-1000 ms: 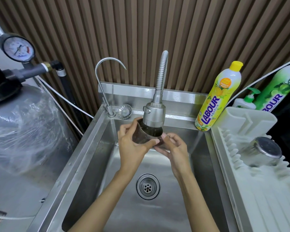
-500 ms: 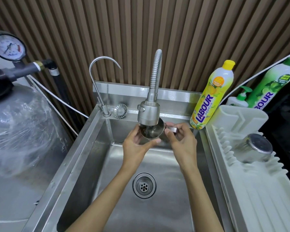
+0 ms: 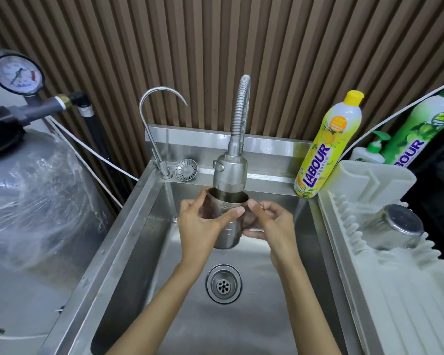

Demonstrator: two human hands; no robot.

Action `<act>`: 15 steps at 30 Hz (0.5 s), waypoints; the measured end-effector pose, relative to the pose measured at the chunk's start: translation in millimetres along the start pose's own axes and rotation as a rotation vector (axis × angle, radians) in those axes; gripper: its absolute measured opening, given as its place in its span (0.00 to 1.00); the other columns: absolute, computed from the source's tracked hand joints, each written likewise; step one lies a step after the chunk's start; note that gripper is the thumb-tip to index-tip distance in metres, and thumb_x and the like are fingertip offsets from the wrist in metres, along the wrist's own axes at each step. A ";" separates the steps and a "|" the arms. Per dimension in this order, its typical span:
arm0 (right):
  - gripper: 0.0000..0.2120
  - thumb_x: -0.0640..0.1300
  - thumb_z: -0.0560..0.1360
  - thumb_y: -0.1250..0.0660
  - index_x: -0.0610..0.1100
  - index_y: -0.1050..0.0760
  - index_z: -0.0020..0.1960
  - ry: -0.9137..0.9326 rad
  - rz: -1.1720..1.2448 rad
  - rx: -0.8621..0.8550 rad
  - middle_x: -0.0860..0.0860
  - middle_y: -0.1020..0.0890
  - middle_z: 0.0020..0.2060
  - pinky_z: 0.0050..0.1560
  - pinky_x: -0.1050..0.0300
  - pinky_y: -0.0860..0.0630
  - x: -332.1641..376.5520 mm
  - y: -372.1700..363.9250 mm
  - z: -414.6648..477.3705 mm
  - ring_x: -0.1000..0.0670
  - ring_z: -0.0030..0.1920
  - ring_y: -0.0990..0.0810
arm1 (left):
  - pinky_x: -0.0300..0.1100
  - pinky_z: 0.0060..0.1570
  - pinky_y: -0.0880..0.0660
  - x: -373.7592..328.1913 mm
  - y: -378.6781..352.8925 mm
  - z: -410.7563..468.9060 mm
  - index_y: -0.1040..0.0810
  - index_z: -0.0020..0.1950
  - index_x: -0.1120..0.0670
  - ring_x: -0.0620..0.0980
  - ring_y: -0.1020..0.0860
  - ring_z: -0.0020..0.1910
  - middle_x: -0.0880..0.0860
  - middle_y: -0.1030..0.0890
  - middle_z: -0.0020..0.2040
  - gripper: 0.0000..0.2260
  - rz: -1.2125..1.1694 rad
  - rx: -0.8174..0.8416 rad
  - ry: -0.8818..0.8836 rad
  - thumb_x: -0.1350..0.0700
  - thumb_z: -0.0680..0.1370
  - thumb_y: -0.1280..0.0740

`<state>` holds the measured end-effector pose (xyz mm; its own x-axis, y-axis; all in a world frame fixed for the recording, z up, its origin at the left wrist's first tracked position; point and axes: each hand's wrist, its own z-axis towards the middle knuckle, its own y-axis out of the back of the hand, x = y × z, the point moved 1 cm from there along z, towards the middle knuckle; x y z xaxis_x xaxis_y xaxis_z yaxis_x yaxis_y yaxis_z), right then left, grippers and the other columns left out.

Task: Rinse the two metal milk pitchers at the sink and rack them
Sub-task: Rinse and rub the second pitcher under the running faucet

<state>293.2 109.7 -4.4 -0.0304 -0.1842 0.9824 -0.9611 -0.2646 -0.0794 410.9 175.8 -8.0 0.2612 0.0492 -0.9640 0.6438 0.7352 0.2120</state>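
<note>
I hold a metal milk pitcher [image 3: 228, 231] upright over the steel sink [image 3: 149, 226], right under the flexible faucet's spray head [image 3: 230, 172]. My left hand [image 3: 203, 225] wraps round its body, thumb across the front. My right hand [image 3: 272, 224] grips the pitcher's handle side. The second metal pitcher [image 3: 392, 228] lies upside down on the white dish rack [image 3: 395, 290] at the right. Whether water runs is unclear.
A thin gooseneck tap [image 3: 155, 129] and a loose strainer [image 3: 186, 169] sit at the sink's back left. A yellow detergent bottle [image 3: 326, 149], a pump bottle [image 3: 371, 152] and a green bottle [image 3: 420, 129] stand at the back right. The drain [image 3: 224, 283] lies below my hands. A wrapped tank [image 3: 31, 201] is at left.
The pitcher was tipped with its mouth toward the spray head; it now stands more upright and a little lower under it. Both hands kept their hold and shifted slightly.
</note>
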 end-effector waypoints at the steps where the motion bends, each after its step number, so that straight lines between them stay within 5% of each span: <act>1: 0.07 0.43 0.73 0.30 0.39 0.24 0.42 0.023 -0.080 -0.048 0.45 0.18 0.34 0.34 0.54 0.18 4.7 2.8 -1.3 0.49 0.36 0.18 | 0.27 0.47 0.27 1.0 -0.5 -0.9 0.22 0.46 0.36 0.40 0.20 0.43 0.51 0.21 0.47 0.22 -0.026 0.038 0.041 0.43 0.55 0.20; 4: 0.08 0.45 0.71 0.28 0.47 0.26 0.37 0.148 -0.321 -0.180 0.48 0.18 0.35 0.40 0.49 0.18 14.6 8.6 -3.4 0.47 0.38 0.18 | 0.29 0.47 0.26 7.6 -4.1 -1.3 0.18 0.50 0.46 0.39 0.18 0.46 0.52 0.16 0.49 0.19 -0.178 0.184 0.166 0.55 0.62 0.20; 7: 0.11 0.41 0.72 0.29 0.51 0.29 0.36 0.261 -0.382 -0.208 0.51 0.17 0.39 0.49 0.56 0.23 17.1 9.2 -6.3 0.51 0.41 0.19 | 0.29 0.47 0.26 9.1 -11.4 0.7 0.19 0.52 0.52 0.43 0.19 0.48 0.52 0.15 0.49 0.20 -0.294 0.255 0.170 0.65 0.63 0.22; 11: 0.11 0.36 0.74 0.34 0.51 0.28 0.42 0.255 -0.123 -0.105 0.54 0.18 0.52 0.56 0.61 0.26 6.7 2.4 1.9 0.57 0.51 0.20 | 0.28 0.46 0.26 7.8 -19.4 7.0 0.21 0.57 0.59 0.43 0.20 0.50 0.52 0.18 0.53 0.27 -0.292 0.155 0.080 0.68 0.60 0.22; 15: 0.06 0.35 0.76 0.36 0.42 0.32 0.42 0.145 0.107 -0.012 0.48 0.18 0.55 0.52 0.62 0.25 -9.1 -6.7 11.8 0.53 0.51 0.20 | 0.30 0.52 0.26 5.9 -15.3 12.9 0.24 0.61 0.61 0.46 0.21 0.51 0.48 0.24 0.51 0.33 -0.212 0.062 -0.027 0.69 0.57 0.21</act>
<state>303.1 102.0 -14.8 -0.1709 -0.0724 0.9826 -0.9534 -0.2395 -0.1835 411.9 156.0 -14.9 0.1336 -0.1203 -0.9837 0.7294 0.6839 0.0154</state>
